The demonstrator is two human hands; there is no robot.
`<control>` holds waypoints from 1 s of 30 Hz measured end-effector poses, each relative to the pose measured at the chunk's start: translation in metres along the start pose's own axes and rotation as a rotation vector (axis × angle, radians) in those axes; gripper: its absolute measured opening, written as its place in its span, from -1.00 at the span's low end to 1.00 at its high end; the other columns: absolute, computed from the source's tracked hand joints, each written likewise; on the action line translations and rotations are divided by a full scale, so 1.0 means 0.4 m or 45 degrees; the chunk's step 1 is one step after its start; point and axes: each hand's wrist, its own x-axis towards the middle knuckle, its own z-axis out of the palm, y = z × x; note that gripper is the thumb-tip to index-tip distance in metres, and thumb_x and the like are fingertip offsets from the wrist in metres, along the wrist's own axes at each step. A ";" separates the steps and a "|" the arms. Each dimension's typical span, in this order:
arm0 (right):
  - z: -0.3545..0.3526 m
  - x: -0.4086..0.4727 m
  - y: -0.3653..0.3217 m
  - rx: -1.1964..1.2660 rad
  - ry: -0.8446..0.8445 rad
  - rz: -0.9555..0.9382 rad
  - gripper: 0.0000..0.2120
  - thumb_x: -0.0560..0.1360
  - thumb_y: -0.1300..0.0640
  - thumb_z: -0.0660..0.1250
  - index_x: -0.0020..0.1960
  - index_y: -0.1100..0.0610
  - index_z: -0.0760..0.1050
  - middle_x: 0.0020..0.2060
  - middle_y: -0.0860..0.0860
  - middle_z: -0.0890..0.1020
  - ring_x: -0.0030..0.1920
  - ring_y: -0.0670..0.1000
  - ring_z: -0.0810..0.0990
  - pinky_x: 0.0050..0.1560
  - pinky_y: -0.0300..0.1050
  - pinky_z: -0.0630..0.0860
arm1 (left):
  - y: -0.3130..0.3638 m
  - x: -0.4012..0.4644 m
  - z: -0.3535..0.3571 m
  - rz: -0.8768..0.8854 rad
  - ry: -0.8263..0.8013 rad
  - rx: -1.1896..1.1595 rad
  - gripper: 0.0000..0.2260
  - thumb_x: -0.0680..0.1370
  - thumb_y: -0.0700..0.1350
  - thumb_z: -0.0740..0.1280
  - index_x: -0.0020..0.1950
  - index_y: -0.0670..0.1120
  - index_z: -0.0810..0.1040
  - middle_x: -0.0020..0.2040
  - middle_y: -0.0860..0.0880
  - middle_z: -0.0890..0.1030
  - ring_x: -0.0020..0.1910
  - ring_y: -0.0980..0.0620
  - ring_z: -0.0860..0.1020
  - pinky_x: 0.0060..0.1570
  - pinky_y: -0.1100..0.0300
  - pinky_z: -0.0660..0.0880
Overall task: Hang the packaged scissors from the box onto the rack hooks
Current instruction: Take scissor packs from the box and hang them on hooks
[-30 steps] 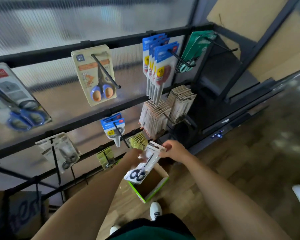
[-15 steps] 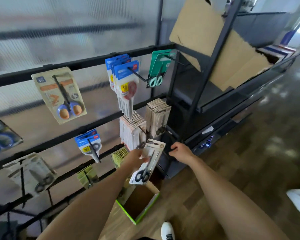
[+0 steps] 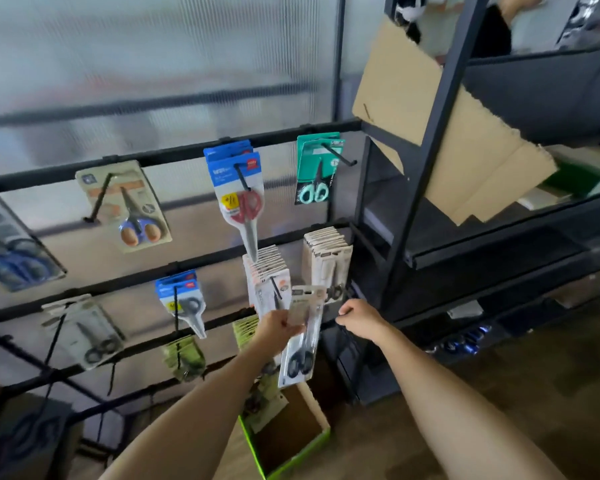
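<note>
My left hand (image 3: pixel 278 330) pinches a white pack of black-handled scissors (image 3: pixel 302 337) by its upper part, and the pack hangs down over the box. The open cardboard box with green sides (image 3: pixel 300 460) stands on the floor below. My right hand (image 3: pixel 359 317) is curled at the front of the lower right hook, just under a full row of the same white packs (image 3: pixel 326 258). A second full row of packs (image 3: pixel 267 271) hangs to its left. What the right fingers hold is hidden.
The black rack bars (image 3: pixel 174 155) carry other scissors: a blue pack with red handles (image 3: pixel 238 195), a teal pack (image 3: pixel 317 168), a beige pack (image 3: pixel 125 206) and a small blue pack (image 3: pixel 181 303). A dark shelf unit (image 3: pixel 430 168) with a cardboard sheet (image 3: pixel 440 126) stands to the right.
My left hand has lifted the scissors pack up from the box toward the lower rows of packs. My right hand let go of the pack and moved right to the hook.
</note>
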 end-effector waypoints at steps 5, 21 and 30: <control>0.018 0.016 -0.046 -0.065 -0.121 -0.130 -0.80 0.47 0.11 0.37 0.03 0.20 0.58 -0.07 0.09 0.63 -0.04 0.04 0.59 -0.07 -0.16 0.44 | -0.020 -0.050 -0.011 -0.058 0.071 -0.014 -0.80 0.51 -0.02 0.44 -0.25 -0.01 0.49 -0.39 0.10 0.43 -0.43 0.17 0.36 -0.51 0.40 0.22; -0.047 0.023 -0.025 0.043 -0.095 -0.123 -0.85 0.48 0.16 0.34 0.01 0.19 0.57 -0.10 0.12 0.65 -0.12 0.08 0.63 -0.10 -0.07 0.53 | 0.029 -0.019 0.002 -0.254 0.091 -0.319 -0.80 0.41 -0.14 0.52 0.02 -0.08 0.67 -0.19 -0.01 0.67 -0.23 0.02 0.59 -0.24 0.25 0.53; -0.127 0.045 0.023 0.079 -0.052 -0.109 -0.87 0.50 0.16 0.33 -0.22 0.09 0.46 -0.27 0.01 0.57 -0.19 0.02 0.57 -0.16 -0.14 0.46 | 0.095 0.051 0.048 -0.219 0.134 -0.298 -0.87 0.45 -0.04 0.49 -0.07 -0.05 0.67 -0.24 -0.02 0.64 -0.34 0.04 0.50 -0.32 0.15 0.50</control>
